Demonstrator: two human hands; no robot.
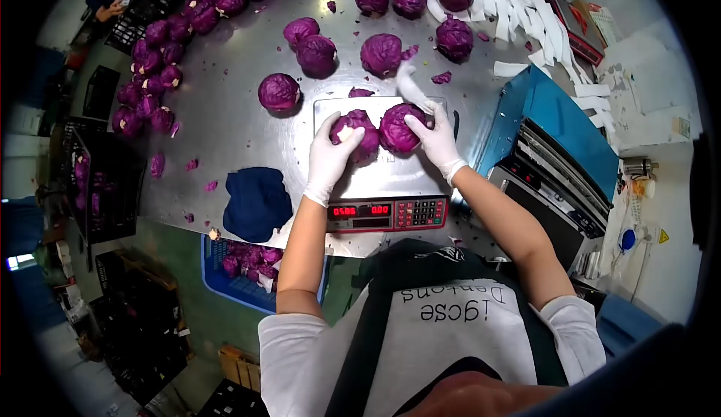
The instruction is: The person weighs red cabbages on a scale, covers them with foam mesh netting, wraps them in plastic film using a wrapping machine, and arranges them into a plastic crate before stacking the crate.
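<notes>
Two red cabbages lie side by side on the steel plate of a digital scale (360, 186). My left hand (329, 154), in a white glove, is wrapped round the outer side of the left cabbage (363, 147), whose pale stem end shows near my thumb. The right cabbage (396, 129) is gripped by my gloved right hand (439, 138), thumb on top. Red digits glow on the scale's display (362, 210). A strip of white material (409, 87) lies just beyond my right hand. Whether the cabbages' full weight rests on the plate, I cannot tell.
Several red cabbages (279, 93) stand farther back on the steel table (225, 132), with more piled at left. A dark blue cloth (257, 203) lies at the front edge, above a blue crate (218, 282) of trimmings. At right are a blue machine (556, 132) and white strips (518, 4).
</notes>
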